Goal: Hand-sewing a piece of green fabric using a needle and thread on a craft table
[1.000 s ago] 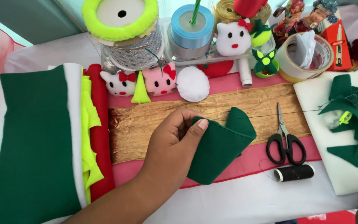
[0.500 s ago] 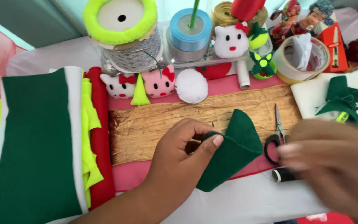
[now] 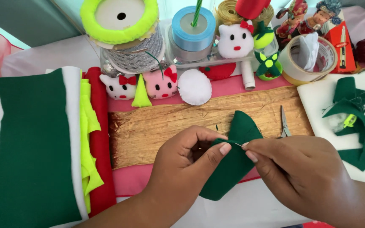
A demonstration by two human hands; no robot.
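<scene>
We see a folded piece of dark green felt (image 3: pixel 229 169) held over the near edge of a golden-brown woven mat (image 3: pixel 170 126), its rounded top pointing away from us and its lower end hanging over the pink cloth below the mat. The left hand (image 3: pixel 186 169) pinches the felt's edge between thumb and forefinger, its grip pressed together on the fabric. The right hand (image 3: pixel 305 173) meets it from the other side, thumb and forefinger closed on a thin needle (image 3: pixel 238 145) at the felt's edge, the fingertips of both hands almost touching. Just behind the right hand the tips of a pair of scissors (image 3: pixel 284 122) lie on the mat. To the left a stack of felt sheets (image 3: pixel 34 147) in green, white, yellow and red rests on the tabletop. Beyond the mat stand small plush cat figures (image 3: pixel 161 82), a white pompom (image 3: pixel 195 86) and spools of ribbon (image 3: pixel 193 29)
</scene>
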